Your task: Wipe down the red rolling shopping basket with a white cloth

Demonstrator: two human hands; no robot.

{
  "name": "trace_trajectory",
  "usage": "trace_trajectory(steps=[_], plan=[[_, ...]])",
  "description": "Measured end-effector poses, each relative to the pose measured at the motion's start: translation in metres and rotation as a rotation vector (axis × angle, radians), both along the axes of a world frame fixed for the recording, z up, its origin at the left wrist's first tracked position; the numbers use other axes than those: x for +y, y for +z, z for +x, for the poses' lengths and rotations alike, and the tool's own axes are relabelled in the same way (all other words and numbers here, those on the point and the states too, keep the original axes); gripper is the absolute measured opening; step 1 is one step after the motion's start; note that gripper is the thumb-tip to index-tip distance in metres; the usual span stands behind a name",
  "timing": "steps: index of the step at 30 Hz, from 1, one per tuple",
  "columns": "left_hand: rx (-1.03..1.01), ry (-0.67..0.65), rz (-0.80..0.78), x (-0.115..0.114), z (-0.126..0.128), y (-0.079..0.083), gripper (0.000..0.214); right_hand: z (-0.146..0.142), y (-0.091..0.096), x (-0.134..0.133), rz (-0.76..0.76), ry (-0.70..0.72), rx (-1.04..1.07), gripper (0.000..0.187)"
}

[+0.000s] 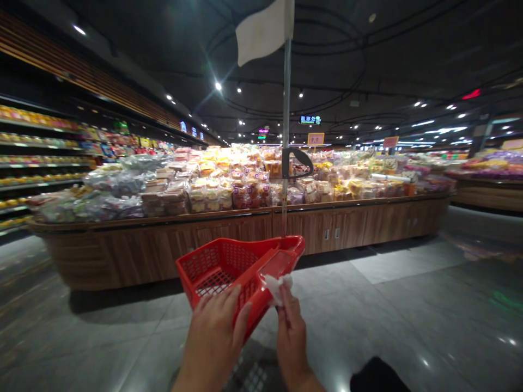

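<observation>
A red plastic shopping cart [229,247] with a lattice basket stands tilted in the middle of the head view; the basket holds nothing that I can see. My left hand [218,321] grips the near rim of the basket, fingers over the edge and thumb on the near side. Between the fingers of my right hand [291,324] is a crumpled white tissue [278,287]. It touches the cart's red handle end, just below a flat, clear-covered panel [275,263].
A clear pole [286,98] with a dark hook [300,163] and a white flag [261,32] rises behind the cart. Beyond it stands a long wooden display counter [139,253] piled with packaged food [210,193]. Stocked shelves [41,144] line the left. Grey tiles [347,326] cover the floor.
</observation>
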State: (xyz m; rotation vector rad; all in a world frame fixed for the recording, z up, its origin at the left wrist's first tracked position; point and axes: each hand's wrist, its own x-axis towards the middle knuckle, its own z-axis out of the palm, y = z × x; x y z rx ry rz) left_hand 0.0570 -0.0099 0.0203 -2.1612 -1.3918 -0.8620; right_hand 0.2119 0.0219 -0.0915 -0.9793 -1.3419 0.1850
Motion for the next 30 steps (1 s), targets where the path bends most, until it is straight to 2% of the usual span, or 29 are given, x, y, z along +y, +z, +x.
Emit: trace_trajectory(steps=[3, 5, 8, 10, 16, 19, 23, 28, 30], plan=[[0.053, 0.093, -0.116, 0.0, 0.03, 0.001, 0.036, -0.01, -0.003, 0.005, 0.01, -0.022, -0.051, 0.05], [0.097, 0.15, -0.153, 0.001, 0.043, -0.004, 0.034, 0.0, 0.002, 0.021, 0.015, -0.071, 0.004, 0.049], [0.146, 0.196, -0.107, 0.004, 0.05, -0.013, 0.033, 0.021, 0.011, 0.044, 0.011, -0.134, 0.092, 0.046], [0.155, 0.193, -0.07, 0.007, 0.048, -0.019, 0.035, 0.025, 0.012, 0.045, 0.016, -0.143, 0.09, 0.046], [0.153, 0.165, 0.018, 0.012, 0.035, -0.028, 0.038, 0.007, -0.002, 0.021, 0.041, -0.101, -0.119, 0.053], [0.158, 0.141, 0.053, 0.01, 0.029, -0.029, 0.037, 0.021, 0.01, 0.036, 0.078, -0.136, -0.09, 0.057], [0.153, 0.13, 0.082, 0.009, 0.024, -0.028, 0.035, 0.045, 0.034, 0.055, 0.048, -0.186, -0.064, 0.058], [0.134, 0.108, 0.093, 0.008, 0.018, -0.027, 0.034, 0.038, 0.04, 0.029, 0.074, -0.105, -0.26, 0.065], [0.134, 0.102, 0.102, 0.007, 0.014, -0.027, 0.034, 0.039, 0.041, 0.026, 0.098, -0.091, -0.315, 0.065]])
